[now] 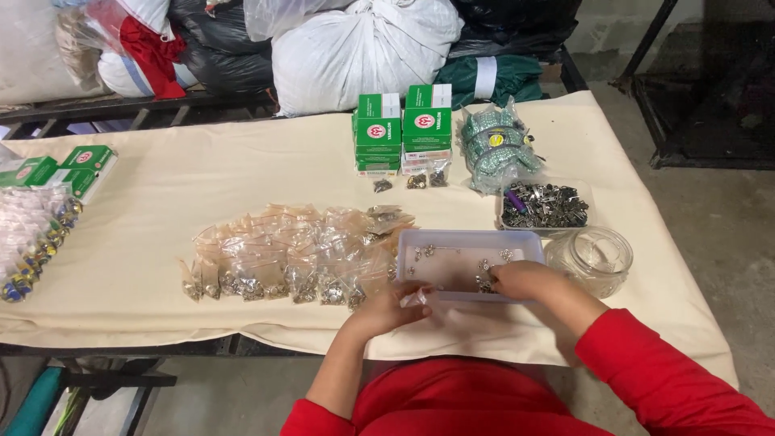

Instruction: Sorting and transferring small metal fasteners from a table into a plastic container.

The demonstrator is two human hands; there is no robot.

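My left hand [387, 311] is at the table's front edge, fingers closed on a small clear plastic bag [416, 297]. My right hand [523, 279] reaches into a pale shallow tray [468, 241] and its fingertips pinch at a little heap of small metal pieces [486, 282] in the tray. More loose metal pieces lie scattered across the tray's floor. Left of the tray lies a spread of several small filled clear bags [291, 254] on the cream cloth.
A clear glass jar [592, 257] stands right of the tray. Behind it a clear box [544, 206] holds metal clips. Green and white cartons [402, 129] and a bag of green packets [496, 145] sit at the back. More cartons [69, 167] lie far left.
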